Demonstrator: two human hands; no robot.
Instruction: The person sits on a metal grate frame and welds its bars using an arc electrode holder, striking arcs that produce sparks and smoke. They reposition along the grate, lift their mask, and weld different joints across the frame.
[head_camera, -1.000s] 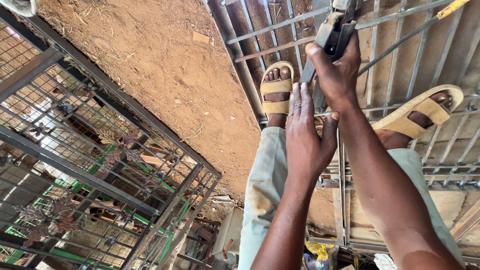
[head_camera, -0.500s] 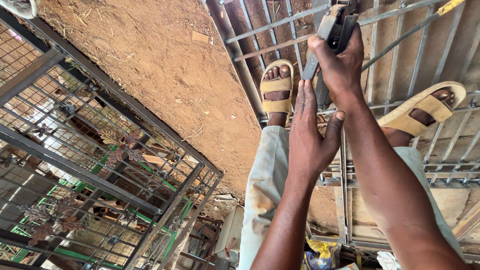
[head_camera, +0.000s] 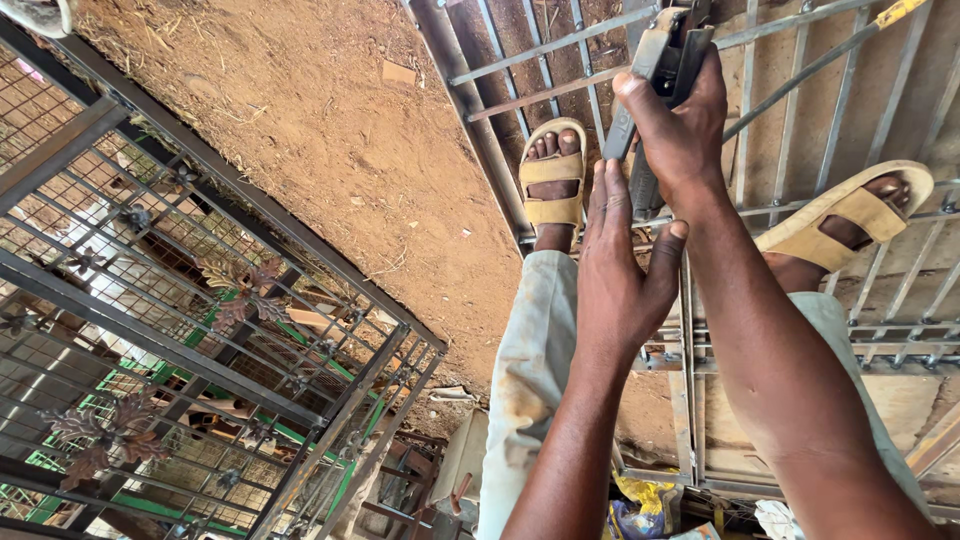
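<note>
Fingers of my right hand (head_camera: 680, 130) are closing around a grey metal tool (head_camera: 655, 75) at one o'clock, while my left hand (head_camera: 620, 270) is lying flat and open against the metal grille (head_camera: 800, 45). Both are probably stiff and heavy; I am gripping the tool mid-body.

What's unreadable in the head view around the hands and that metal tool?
- Metal tool in the right hand: its top is cut off by the frame edge and its lower part is behind the fingers, so its type is unclear.
- Vertical bar: the left hand covers the contact, grip unclear.
- Metal grille: the joint being worked is hidden behind both hands.
</note>
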